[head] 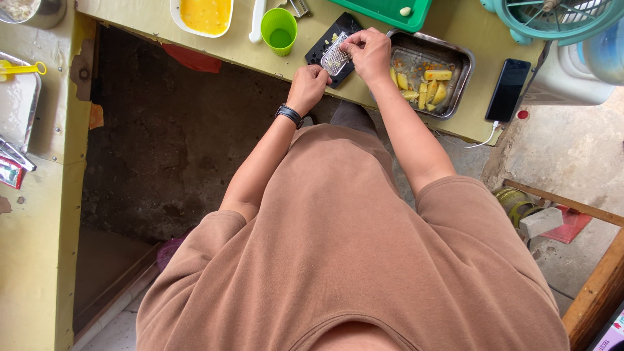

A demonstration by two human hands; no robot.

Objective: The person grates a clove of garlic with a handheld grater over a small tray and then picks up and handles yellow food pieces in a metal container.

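Observation:
A small metal grater (335, 58) lies tilted over a black board (337, 40) at the table's near edge. My left hand (307, 88) grips the grater's lower end; a black watch sits on that wrist. My right hand (368, 53) is closed over the grater's upper end, pinching something small against it that I cannot make out. Just right of my right hand stands a metal tray (459, 57) holding yellow potato pieces (429, 84).
A green cup (279, 29) and a white dish of yellow liquid (205, 15) stand left of the board. A green cutting board (390, 10) lies behind. A black phone (508, 89) on a cable lies right of the tray. A teal fan (552, 19) stands far right.

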